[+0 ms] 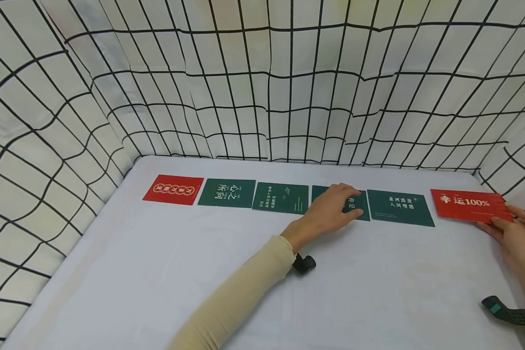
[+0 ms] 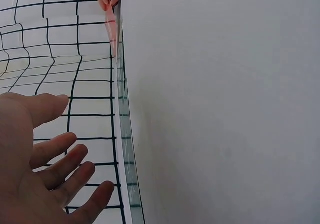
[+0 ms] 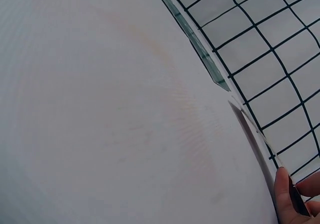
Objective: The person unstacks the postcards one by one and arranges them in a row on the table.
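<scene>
Green card fourth in the row (image 1: 359, 204) lies flat on the white tabletop (image 1: 262, 291) under the left hand (image 1: 328, 213), whose straight fingers press it; the right hand (image 1: 514, 238) pinches the red rectangular card (image 1: 468, 205) at the row's right end. Aligning well likely means sliding each card lightly, edges level with its neighbours. That fourth card's print is mostly covered, and both wrist views show the cards only edge-on.

White table (image 1: 262, 301), enclosed on three sides by white cloth with black grid (image 1: 262, 78). Near the back edge, in a row: small red card (image 1: 172, 189), then green cards (image 1: 227, 193), (image 1: 281, 198) and (image 1: 400, 208).
</scene>
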Demonstrator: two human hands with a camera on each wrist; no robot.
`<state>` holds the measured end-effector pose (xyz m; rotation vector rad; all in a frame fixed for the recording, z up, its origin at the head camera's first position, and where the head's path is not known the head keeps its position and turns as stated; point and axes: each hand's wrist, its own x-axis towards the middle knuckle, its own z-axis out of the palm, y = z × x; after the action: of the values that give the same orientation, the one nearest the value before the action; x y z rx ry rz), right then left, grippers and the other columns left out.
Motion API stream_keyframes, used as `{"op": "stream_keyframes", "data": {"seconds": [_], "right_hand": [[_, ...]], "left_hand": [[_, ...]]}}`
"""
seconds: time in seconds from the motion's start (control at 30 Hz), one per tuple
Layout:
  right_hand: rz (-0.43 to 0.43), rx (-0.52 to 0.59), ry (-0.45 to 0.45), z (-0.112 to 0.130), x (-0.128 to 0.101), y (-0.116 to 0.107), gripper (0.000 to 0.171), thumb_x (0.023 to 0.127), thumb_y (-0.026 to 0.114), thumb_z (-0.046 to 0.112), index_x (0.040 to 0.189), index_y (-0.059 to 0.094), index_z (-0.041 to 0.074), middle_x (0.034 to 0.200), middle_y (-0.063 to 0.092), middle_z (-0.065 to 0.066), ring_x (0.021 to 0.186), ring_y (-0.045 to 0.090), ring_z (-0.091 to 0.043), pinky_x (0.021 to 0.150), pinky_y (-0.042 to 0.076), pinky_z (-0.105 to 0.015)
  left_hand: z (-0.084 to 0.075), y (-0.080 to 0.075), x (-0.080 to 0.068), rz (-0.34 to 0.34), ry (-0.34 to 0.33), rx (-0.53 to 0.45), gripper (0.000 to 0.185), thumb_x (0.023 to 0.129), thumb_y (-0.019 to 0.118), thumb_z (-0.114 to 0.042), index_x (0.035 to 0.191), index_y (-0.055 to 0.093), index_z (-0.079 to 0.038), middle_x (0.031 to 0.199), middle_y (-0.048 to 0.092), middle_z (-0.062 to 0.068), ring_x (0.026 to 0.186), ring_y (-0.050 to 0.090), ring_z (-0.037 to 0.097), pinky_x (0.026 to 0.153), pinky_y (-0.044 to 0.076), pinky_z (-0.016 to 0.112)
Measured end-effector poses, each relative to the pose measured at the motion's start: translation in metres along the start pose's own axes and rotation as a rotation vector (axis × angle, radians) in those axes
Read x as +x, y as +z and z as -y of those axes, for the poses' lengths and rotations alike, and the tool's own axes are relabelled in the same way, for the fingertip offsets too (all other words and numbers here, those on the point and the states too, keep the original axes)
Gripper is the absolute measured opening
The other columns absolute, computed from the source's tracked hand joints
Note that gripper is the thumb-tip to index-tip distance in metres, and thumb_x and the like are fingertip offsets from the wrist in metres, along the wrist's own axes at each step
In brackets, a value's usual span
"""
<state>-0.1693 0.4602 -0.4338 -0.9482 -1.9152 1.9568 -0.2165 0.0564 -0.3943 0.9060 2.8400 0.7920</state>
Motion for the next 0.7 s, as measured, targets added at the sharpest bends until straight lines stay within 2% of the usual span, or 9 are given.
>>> {"op": "stream_keyframes", "data": {"seconds": [0.2, 0.3, 0.43, 0.5, 0.57, 0.63, 0.67, 0.7], "right_hand": [[-0.011, -0.094, 0.003, 0.003, -0.003, 0.001, 0.065, 0.11, 0.042, 0.01, 0.165, 0.02, 0.037, 0.177, 0.002, 0.01, 0.163, 0.016, -0.017, 0.05, 0.049, -0.007], [-0.033, -0.24, -0.016, 0.003, -0.006, 0.002, 0.064, 0.111, 0.042, 0.014, 0.166, 0.018, 0.035, 0.178, 0.004, 0.002, 0.161, 0.022, -0.021, 0.05, 0.046, -0.004], [-0.08, -0.455, -0.049, 0.006, -0.009, 0.005, 0.062, 0.112, 0.04, 0.016, 0.168, 0.015, 0.027, 0.176, 0.011, -0.014, 0.151, 0.038, -0.026, 0.052, 0.043, 0.001], [-0.102, -0.533, -0.055, 0.008, -0.012, 0.006, 0.061, 0.112, 0.039, 0.017, 0.168, 0.015, 0.022, 0.174, 0.016, -0.019, 0.144, 0.043, -0.028, 0.073, 0.054, -0.004], [-0.121, -0.607, -0.048, 0.01, -0.015, 0.007, 0.061, 0.112, 0.039, 0.019, 0.168, 0.016, 0.019, 0.173, 0.021, -0.02, 0.139, 0.043, -0.032, 0.098, 0.056, -0.017], [-0.124, -0.666, -0.046, 0.012, -0.019, 0.008, 0.061, 0.112, 0.039, 0.021, 0.168, 0.015, 0.015, 0.173, 0.021, -0.021, 0.142, 0.04, -0.038, 0.119, 0.045, -0.034], [-0.126, -0.693, -0.048, 0.013, -0.021, 0.008, 0.061, 0.113, 0.039, 0.021, 0.168, 0.015, 0.014, 0.173, 0.021, -0.02, 0.144, 0.038, -0.041, 0.125, 0.037, -0.043], [-0.124, -0.707, -0.05, 0.014, -0.023, 0.009, 0.061, 0.113, 0.038, 0.021, 0.168, 0.014, 0.014, 0.173, 0.02, -0.02, 0.147, 0.036, -0.042, 0.126, 0.036, -0.046]], "left_hand": [[0.002, -0.002, -0.004, 0.008, 0.001, -0.01, 0.049, 0.104, 0.063, -0.04, 0.148, 0.057, -0.021, 0.159, 0.051, -0.002, 0.151, 0.044, 0.015, 0.122, 0.043, 0.034], [0.004, -0.003, -0.007, 0.009, 0.003, -0.008, 0.049, 0.104, 0.063, -0.04, 0.149, 0.056, -0.021, 0.158, 0.051, -0.002, 0.151, 0.044, 0.015, 0.122, 0.044, 0.034], [0.006, -0.005, -0.009, 0.009, 0.005, -0.01, 0.05, 0.103, 0.064, -0.04, 0.149, 0.056, -0.021, 0.158, 0.051, -0.002, 0.151, 0.044, 0.016, 0.121, 0.045, 0.036], [0.007, -0.006, -0.01, 0.011, 0.002, -0.014, 0.05, 0.103, 0.064, -0.04, 0.149, 0.056, -0.021, 0.158, 0.051, -0.002, 0.151, 0.044, 0.016, 0.121, 0.045, 0.036], [0.008, -0.006, -0.01, 0.014, 0.0, -0.014, 0.05, 0.103, 0.064, -0.04, 0.149, 0.056, -0.022, 0.159, 0.051, -0.002, 0.151, 0.044, 0.016, 0.121, 0.045, 0.036], [0.009, -0.006, -0.01, 0.018, -0.001, -0.015, 0.05, 0.103, 0.064, -0.04, 0.149, 0.056, -0.021, 0.159, 0.051, -0.002, 0.152, 0.044, 0.016, 0.122, 0.044, 0.036], [0.01, -0.007, -0.011, 0.02, -0.001, -0.017, 0.05, 0.103, 0.064, -0.04, 0.149, 0.056, -0.021, 0.159, 0.05, -0.002, 0.152, 0.043, 0.016, 0.122, 0.044, 0.036], [0.01, -0.007, -0.011, 0.022, 0.001, -0.018, 0.05, 0.104, 0.064, -0.039, 0.149, 0.056, -0.021, 0.159, 0.05, -0.001, 0.152, 0.043, 0.016, 0.122, 0.043, 0.036]]}}
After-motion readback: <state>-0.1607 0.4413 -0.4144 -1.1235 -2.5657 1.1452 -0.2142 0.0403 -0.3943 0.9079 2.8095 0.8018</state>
